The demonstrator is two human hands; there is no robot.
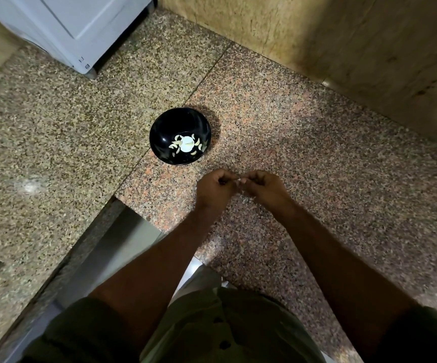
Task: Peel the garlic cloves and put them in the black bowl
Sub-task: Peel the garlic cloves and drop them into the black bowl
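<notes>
A black bowl [180,136] sits on the speckled granite counter [317,163], holding several pale peeled garlic cloves [186,146] round a white spot at its bottom. Just in front of the bowl and to its right, my left hand [216,188] and my right hand [260,186] meet, fingers curled. Between their fingertips they pinch a small pale garlic clove [238,181], mostly hidden by the fingers. Small pale bits of skin [243,193] lie on the counter under the hands.
A white appliance [81,30] stands at the back left of the counter. A tan stone wall [343,35] runs along the back right. A gap with a metal edge [123,237] cuts into the counter at the lower left of my arms.
</notes>
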